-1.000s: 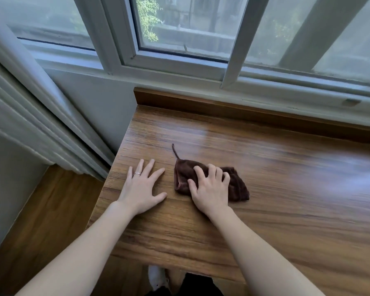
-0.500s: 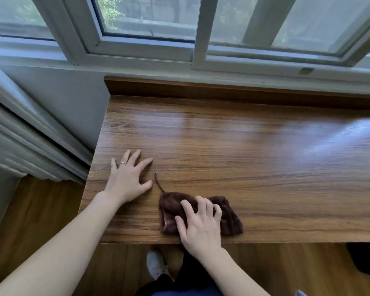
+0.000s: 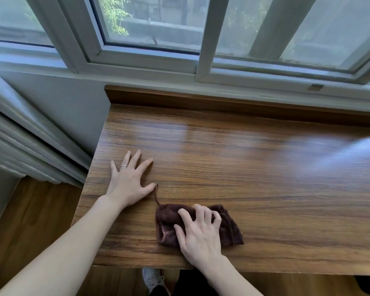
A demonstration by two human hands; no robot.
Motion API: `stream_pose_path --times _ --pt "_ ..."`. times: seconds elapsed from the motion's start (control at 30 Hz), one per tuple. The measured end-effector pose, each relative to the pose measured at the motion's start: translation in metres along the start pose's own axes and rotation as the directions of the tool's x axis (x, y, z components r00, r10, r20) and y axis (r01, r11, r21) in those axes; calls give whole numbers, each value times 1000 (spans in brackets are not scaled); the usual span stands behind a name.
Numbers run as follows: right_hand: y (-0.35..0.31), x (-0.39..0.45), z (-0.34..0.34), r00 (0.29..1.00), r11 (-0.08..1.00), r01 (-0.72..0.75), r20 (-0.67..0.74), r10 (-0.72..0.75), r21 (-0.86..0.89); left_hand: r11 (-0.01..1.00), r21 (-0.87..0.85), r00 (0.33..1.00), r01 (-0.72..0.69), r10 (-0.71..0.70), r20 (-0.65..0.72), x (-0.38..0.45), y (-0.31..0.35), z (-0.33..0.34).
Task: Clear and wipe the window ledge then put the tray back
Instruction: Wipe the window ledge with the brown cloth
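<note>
A folded dark brown cloth [image 3: 231, 230] lies on the wooden window ledge [image 3: 265, 178], near the ledge's front edge at its left end. My right hand [image 3: 199, 233] rests on top of the cloth with its fingers bent and dug into the fabric, bunching it. A thin loop of the cloth trails up towards my left thumb. My left hand [image 3: 128, 182] lies flat on the bare wood just left of the cloth, fingers spread, a ring on one finger. No tray is in view.
A white window frame [image 3: 203, 50] runs behind the ledge, above a raised wooden back strip [image 3: 222, 101]. Pale curtain folds [image 3: 19, 135] hang at the left. Wooden floor [image 3: 30, 221] lies below, and a grey shoe [image 3: 152, 278] shows under the front edge.
My right hand has dragged the cloth from mid-ledge back towards the front edge, and its fingers are more bent now. My left hand has stayed flat in place.
</note>
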State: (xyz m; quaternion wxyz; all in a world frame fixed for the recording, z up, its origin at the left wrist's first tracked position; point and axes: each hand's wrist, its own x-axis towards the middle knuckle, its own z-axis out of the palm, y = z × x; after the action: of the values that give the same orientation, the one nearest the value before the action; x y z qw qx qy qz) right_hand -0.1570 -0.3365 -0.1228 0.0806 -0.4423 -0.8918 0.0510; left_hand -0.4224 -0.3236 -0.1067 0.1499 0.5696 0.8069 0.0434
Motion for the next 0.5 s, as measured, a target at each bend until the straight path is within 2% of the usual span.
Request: stream_pose_path --times 0.5 --pt "72 220 11 999 999 24 -45 -26 -43 994 29 994 108 -108 -7 29 11 -1"
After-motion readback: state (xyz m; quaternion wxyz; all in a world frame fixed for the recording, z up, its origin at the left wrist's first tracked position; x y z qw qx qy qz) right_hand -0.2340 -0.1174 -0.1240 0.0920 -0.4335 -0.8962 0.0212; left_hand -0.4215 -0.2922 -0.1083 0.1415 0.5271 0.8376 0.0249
